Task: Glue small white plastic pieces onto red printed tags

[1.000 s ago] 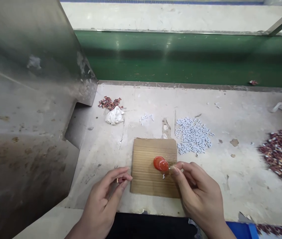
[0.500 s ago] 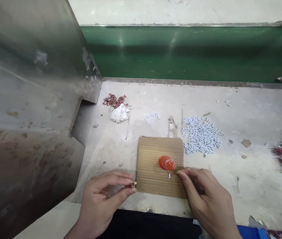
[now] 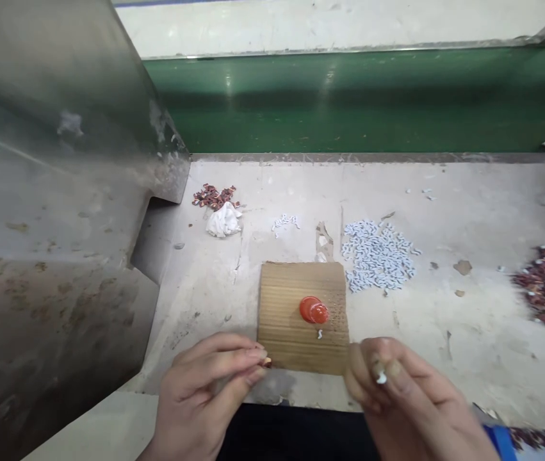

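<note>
- Left hand [image 3: 207, 394] pinching brown piece [image 3: 267, 362] by cardboard's [image 3: 279, 320] near-left corner; long axis mostly hidden
- Right hand [image 3: 414, 400] pinching white piece [image 3: 381, 378], off right edge
- Hands sitting well apart, red blob [image 3: 314, 310] lying beyond, between them

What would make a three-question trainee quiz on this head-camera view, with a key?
1. Multiple choice: what does the person's right hand pinch at its fingertips?
A) a crumpled white wad
B) a small white curved piece
C) metal tweezers

2. True or false: a glossy red rounded object lies on the squarish brown ridged cardboard.

3. Fill in: the big heap of small pale-blue wavy pieces lies by the cardboard's far ____ corner.

Key: 1 B; 2 true; 3 right.
</note>
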`<state>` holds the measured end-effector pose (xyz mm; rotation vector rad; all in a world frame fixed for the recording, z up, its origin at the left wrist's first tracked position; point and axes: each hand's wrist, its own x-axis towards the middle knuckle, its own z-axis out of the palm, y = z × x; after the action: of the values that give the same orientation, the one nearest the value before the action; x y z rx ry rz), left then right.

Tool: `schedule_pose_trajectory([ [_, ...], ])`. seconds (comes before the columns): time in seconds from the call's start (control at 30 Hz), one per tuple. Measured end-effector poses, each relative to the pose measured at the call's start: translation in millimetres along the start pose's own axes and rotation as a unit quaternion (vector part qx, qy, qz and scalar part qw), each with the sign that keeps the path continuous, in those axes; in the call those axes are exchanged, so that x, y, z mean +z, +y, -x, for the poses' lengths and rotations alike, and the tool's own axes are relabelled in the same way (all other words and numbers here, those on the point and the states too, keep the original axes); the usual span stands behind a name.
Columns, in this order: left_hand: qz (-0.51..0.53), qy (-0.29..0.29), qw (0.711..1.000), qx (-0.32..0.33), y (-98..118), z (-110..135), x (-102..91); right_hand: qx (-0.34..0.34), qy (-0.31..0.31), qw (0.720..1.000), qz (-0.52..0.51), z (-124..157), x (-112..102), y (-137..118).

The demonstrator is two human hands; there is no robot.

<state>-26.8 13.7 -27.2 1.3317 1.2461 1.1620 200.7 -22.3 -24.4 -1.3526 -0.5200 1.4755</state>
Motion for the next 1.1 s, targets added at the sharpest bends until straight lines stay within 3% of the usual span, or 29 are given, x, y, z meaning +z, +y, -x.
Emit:
schedule_pose_trajectory([
  [0.07,-0.079,-0.005,0.997,0.008,-4.4,0.0,-4.2,0.025,-0.021,0.999,-0.003,0.4,6.8,2.2],
  [0.13,-0.128,-0.007,0.992,-0.002,-9.7,1.3,-9.9,-0.061,0.019,0.991,0.115,-7.0,5.1,7.8],
  [0.2,-0.130,0.000,0.991,-0.025,-14.8,3.2,-15.8,-0.167,0.062,0.954,0.241,-20.4,-3.6,15.1],
  [0.27,-0.120,0.014,0.991,-0.051,-18.5,4.2,-20.4,-0.210,0.070,0.928,0.298,-35.0,-14.5,22.7],
  [0.4,-0.153,-0.016,0.986,-0.063,-20.8,1.1,-24.5,-0.227,0.060,0.910,0.342,-51.2,-27.1,34.0],
  [0.63,-0.189,-0.039,0.977,-0.088,-23.8,-4.1,-27.4,-0.266,0.047,0.880,0.391,-48.4,-22.8,33.5],
  [0.83,-0.220,-0.075,0.973,-0.011,-22.8,-8.7,-28.3,-0.297,0.037,0.860,0.414,-50.1,-18.4,28.1],
  [1.1,-0.183,-0.065,0.981,-0.016,-21.4,-8.1,-25.4,-0.303,0.040,0.849,0.431,-51.6,-17.9,27.6],
])
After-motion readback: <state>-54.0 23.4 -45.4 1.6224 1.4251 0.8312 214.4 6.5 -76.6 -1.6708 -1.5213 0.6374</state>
